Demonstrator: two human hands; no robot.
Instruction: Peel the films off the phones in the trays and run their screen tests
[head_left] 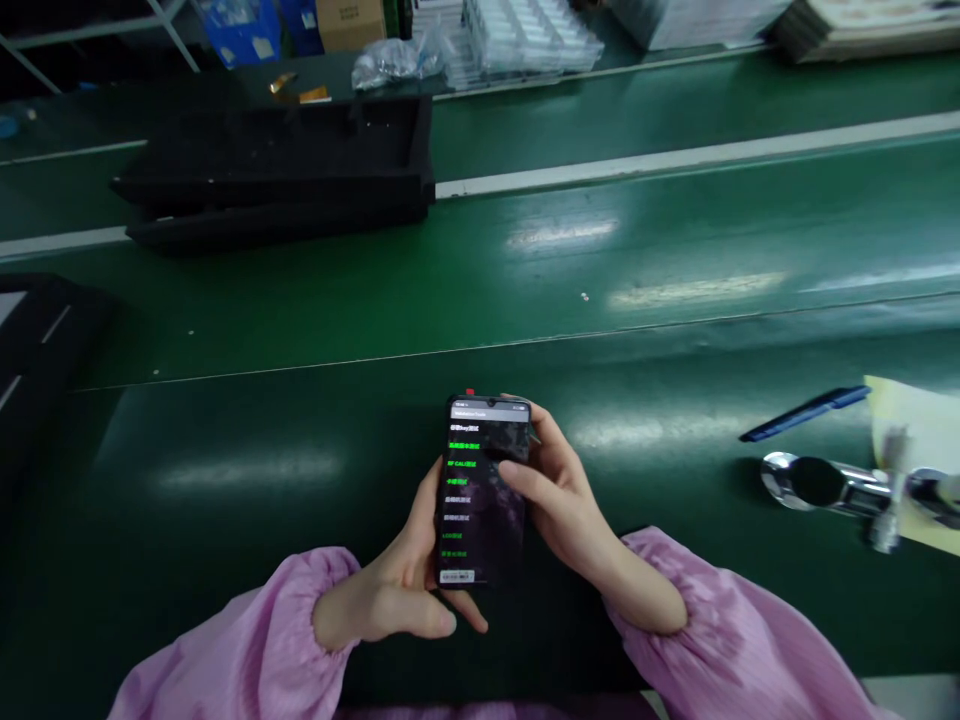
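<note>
A black smartphone [480, 500] with a lit screen of green and white menu lines is held upright over the green bench. My left hand [397, 590] grips its lower left edge, thumb curled under the bottom. My right hand [562, 500] holds the right edge, and its thumb lies across the screen near the middle. A small red plug sticks out of the phone's top edge. Pink sleeves cover both wrists.
A green conveyor belt [600, 270] runs across behind the bench. Black foam trays [285, 170] sit at the back left, another at the left edge. A blue pen [806, 412], a shiny metal tool [847, 487] and yellow paper [922, 440] lie right. Boxes and plastic trays line the far side.
</note>
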